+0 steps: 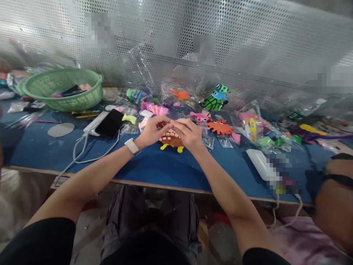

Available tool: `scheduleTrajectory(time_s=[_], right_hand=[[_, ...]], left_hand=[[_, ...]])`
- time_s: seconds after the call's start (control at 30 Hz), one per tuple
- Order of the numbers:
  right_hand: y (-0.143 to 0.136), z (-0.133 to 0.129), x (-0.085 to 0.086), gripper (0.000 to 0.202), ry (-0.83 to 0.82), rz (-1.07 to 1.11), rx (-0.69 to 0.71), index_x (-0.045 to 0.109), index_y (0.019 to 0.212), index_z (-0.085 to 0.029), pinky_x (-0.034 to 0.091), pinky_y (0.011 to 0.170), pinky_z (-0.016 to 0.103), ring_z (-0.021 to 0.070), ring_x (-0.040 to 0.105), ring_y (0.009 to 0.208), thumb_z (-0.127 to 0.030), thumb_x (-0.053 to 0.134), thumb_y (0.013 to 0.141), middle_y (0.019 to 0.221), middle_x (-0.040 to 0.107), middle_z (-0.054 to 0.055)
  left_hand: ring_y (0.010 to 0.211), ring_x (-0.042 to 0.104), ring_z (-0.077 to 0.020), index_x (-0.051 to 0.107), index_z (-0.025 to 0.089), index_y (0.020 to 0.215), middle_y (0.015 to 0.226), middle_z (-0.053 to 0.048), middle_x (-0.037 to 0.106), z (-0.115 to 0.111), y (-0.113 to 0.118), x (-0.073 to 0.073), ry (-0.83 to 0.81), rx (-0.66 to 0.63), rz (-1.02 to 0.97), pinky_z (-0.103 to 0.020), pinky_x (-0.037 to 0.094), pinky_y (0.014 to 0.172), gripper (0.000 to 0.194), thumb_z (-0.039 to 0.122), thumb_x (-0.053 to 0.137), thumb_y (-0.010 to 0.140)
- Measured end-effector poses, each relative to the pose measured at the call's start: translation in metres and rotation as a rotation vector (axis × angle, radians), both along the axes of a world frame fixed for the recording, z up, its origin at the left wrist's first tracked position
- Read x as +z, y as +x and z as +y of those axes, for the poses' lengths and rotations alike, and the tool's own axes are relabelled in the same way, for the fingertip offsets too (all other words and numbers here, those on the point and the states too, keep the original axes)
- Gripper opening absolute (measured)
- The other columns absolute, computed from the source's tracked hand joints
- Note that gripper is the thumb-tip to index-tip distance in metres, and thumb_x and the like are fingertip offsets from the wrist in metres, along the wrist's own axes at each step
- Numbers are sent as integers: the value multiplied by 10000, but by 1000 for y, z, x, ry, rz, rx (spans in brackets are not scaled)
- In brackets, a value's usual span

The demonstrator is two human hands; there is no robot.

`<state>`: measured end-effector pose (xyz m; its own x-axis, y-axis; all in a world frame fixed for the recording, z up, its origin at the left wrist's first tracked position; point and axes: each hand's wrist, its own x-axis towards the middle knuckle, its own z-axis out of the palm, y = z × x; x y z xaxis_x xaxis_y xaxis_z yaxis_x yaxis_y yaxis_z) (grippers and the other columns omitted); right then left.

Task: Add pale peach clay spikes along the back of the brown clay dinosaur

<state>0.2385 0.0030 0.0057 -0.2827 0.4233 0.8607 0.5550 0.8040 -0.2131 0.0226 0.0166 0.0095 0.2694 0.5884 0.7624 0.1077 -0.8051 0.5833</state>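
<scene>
A brown clay figure (173,141) with rows of small pale blocks and yellow feet lies on the blue table, below my hands. My left hand (153,130) comes in from the left, a pale band on its wrist, with thumb and fingers pinched together over the figure's upper part. From the other side, my right hand (191,134) meets it, and the fingertips of both touch. Whatever is between the fingertips is too small to make out. An orange crab-like clay figure (220,127) and a pink clay piece (199,117) lie just right of my right hand.
A green basket (91,96) stands at the back left. Near it are a black phone (109,123) on a white cable and a grey disc (61,130). Bagged clay and a green-and-blue figure (216,98) line the perforated metal wall. Another person's arm (335,206) is at the right edge.
</scene>
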Motion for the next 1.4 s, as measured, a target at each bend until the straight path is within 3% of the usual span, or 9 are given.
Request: scheduleTrajectory(time_s=[0.17, 0.27, 0.37, 0.47, 0.57, 0.77, 1.03, 1.23, 1.4], right_hand=[[13, 10, 11, 186, 94, 240, -106, 808, 1117, -317, 700, 852, 374, 186, 802, 914, -466, 701, 1149, 1031, 803, 18], [26, 21, 17, 236, 113, 444, -169, 720, 1232, -294, 629, 648, 297, 128, 744, 733, -471, 567, 1205, 1017, 743, 16], [29, 29, 16, 282, 63, 496, -142, 678, 1330, -299, 588, 561, 253, 118, 731, 678, -513, 542, 1204, 954, 716, -2], [22, 28, 11, 301, -12, 460, -83, 728, 1311, -306, 598, 563, 253, 119, 739, 693, -528, 565, 1190, 970, 729, 7], [11, 20, 7, 305, -82, 408, -40, 784, 1254, -305, 632, 596, 279, 126, 749, 715, -508, 567, 1189, 1008, 743, 22], [-3, 8, 2, 284, -170, 327, -30, 810, 1192, -291, 671, 640, 329, 153, 787, 701, -528, 663, 1144, 1021, 834, 22], [-7, 4, -4, 444, -137, 227, -52, 816, 993, -283, 675, 709, 335, 169, 785, 682, -720, 759, 1041, 837, 840, -7], [-6, 2, -3, 412, -114, 177, -68, 787, 972, -281, 634, 666, 310, 151, 754, 651, -657, 690, 1110, 802, 818, -16], [-7, 2, -3, 262, -134, 132, -47, 791, 1232, -288, 712, 810, 350, 173, 833, 817, -454, 594, 1184, 1110, 889, 33]], left_hand=[[535, 513, -74, 613, 228, 953, 695, 39, 580, 33, -15, -3, -81, 92, -189, -205, 445, 504, 496, 674, 565, 1165], [510, 469, -61, 551, 243, 954, 720, 47, 549, 57, -31, -4, -100, 186, -306, -205, 408, 479, 439, 624, 594, 1167], [494, 497, -55, 628, 229, 987, 760, 28, 621, 65, -36, -6, -128, 189, -306, -203, 404, 457, 300, 484, 688, 1134], [512, 568, -53, 746, 219, 1132, 852, -4, 722, 55, -28, -8, -151, 147, -257, -196, 444, 473, 140, 337, 672, 1123], [535, 612, -51, 802, 229, 1204, 888, -14, 776, 38, -18, -7, -167, 95, -196, -187, 491, 511, 188, 279, 639, 1126], [460, 615, -61, 789, 200, 941, 719, 0, 774, 19, -14, 1, -222, 47, -141, -179, 436, 432, 161, 330, 796, 1036], [422, 662, -109, 663, 217, 884, 629, 30, 730, 13, -15, 5, -288, 21, -115, -215, 495, 411, 377, 474, 934, 940], [500, 729, -84, 697, 208, 1073, 931, -41, 874, 16, -14, 1, -258, 36, -71, -202, 521, 460, 202, 395, 663, 1142], [615, 777, -65, 734, 205, 1338, 1124, -69, 892, 13, -13, 0, -161, 72, -16, -201, 563, 568, 312, 324, 476, 1209]])
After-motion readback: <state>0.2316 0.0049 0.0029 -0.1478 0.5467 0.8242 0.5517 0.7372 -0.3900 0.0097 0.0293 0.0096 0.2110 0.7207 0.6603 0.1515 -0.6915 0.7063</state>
